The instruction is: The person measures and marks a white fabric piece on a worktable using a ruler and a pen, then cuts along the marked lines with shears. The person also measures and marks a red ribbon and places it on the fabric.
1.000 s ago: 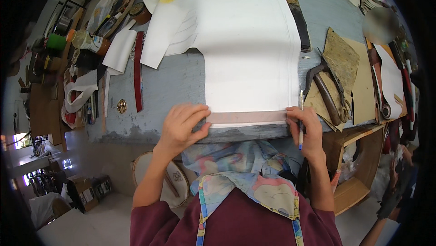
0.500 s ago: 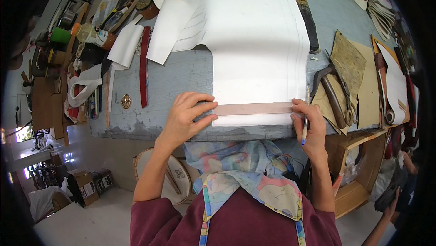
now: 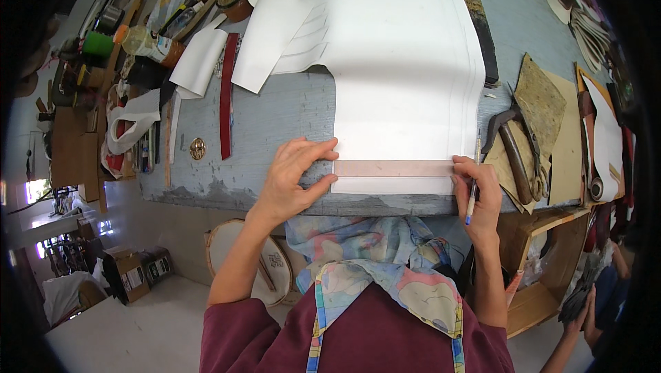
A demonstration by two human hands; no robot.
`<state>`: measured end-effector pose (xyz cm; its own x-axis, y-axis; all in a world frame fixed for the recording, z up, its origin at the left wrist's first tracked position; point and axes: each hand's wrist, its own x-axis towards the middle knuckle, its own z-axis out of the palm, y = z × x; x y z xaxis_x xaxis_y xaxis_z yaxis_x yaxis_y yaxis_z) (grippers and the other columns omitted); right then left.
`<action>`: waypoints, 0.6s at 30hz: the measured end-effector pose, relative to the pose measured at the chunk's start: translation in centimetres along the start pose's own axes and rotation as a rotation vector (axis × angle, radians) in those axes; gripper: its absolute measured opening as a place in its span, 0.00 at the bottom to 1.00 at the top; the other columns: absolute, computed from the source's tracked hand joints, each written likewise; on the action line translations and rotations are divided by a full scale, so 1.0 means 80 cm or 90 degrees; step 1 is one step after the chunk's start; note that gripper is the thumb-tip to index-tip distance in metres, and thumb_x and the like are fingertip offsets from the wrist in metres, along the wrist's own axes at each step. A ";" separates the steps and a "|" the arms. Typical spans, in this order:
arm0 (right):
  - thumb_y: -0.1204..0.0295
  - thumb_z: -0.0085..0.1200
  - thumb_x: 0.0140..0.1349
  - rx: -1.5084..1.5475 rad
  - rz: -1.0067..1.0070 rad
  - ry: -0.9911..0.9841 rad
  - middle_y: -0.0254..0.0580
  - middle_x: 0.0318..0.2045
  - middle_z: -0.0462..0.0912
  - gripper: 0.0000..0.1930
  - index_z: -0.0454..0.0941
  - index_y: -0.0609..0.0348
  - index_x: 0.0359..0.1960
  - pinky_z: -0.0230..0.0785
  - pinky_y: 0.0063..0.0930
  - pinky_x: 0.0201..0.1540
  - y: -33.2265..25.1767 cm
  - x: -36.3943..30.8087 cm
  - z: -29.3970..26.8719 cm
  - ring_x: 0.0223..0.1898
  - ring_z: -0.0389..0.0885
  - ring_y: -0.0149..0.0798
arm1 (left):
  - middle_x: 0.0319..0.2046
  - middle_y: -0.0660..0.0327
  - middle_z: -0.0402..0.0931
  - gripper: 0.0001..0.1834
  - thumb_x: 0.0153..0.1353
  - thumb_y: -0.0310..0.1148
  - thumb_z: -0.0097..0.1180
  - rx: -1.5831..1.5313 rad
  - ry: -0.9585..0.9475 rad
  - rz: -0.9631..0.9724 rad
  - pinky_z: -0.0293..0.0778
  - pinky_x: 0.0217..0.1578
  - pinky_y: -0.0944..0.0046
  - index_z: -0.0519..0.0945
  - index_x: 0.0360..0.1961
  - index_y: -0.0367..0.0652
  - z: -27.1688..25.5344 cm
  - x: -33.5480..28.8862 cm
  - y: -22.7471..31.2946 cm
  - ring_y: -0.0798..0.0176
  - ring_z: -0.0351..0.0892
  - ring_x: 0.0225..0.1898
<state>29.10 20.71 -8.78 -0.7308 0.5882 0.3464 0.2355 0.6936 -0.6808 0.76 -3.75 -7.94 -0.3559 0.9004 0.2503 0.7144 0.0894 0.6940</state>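
A long white sheet (image 3: pixel 406 111) with pencilled lines lies on the worktable, its near end toward me. Across that end runs a narrow pinkish-brown strip (image 3: pixel 392 168), flat on the sheet and nearly parallel to its near edge. At the strip's left end, my left hand (image 3: pixel 292 173) has thumb and fingertips apart, touching the sheet's edge. My right hand (image 3: pixel 480 187) is at the other end, thumb and forefinger at the strip's tip. A slim pen (image 3: pixel 471 201) is held in that hand, its blue end pointing toward me.
Right of the sheet lie large shears (image 3: pixel 515 149) on tan pieces (image 3: pixel 542 101) and a dark block (image 3: pixel 480 35). To the left are a red strip (image 3: pixel 226 97), a brass oval piece (image 3: pixel 197 148) and a bottle (image 3: pixel 148 46). Another person's hands (image 3: pixel 582 318) show at lower right.
The whole view has shifted slightly, so the table and sheet appear farther right. Both hands keep their places at the strip's ends. The other person's hands at lower right have moved.
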 end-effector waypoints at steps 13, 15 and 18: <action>0.88 0.68 0.60 0.002 -0.014 0.047 0.46 0.46 0.93 0.15 0.85 0.60 0.47 0.77 0.36 0.43 0.001 0.003 0.006 0.38 0.84 0.45 | 0.50 0.65 0.93 0.37 0.61 0.22 0.72 0.026 0.015 -0.001 0.70 0.70 0.48 0.78 0.73 0.42 0.001 0.002 -0.002 0.56 0.84 0.60; 0.88 0.68 0.60 0.004 -0.011 0.045 0.45 0.46 0.93 0.15 0.85 0.60 0.46 0.77 0.36 0.44 0.001 0.002 0.006 0.39 0.84 0.45 | 0.50 0.64 0.93 0.37 0.61 0.21 0.72 0.030 0.012 0.002 0.70 0.69 0.50 0.77 0.73 0.41 0.000 0.002 -0.004 0.55 0.84 0.60; 0.87 0.68 0.59 0.007 -0.005 0.039 0.45 0.46 0.93 0.15 0.86 0.60 0.46 0.77 0.36 0.45 0.002 0.001 0.005 0.40 0.84 0.45 | 0.50 0.65 0.93 0.36 0.62 0.21 0.70 0.025 0.015 -0.004 0.70 0.70 0.48 0.78 0.73 0.41 0.002 0.000 -0.006 0.57 0.84 0.61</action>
<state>28.85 20.73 -9.13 -0.6921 0.6069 0.3907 0.2218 0.6939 -0.6850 0.52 -3.74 -8.35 -0.3737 0.8896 0.2624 0.7354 0.1118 0.6684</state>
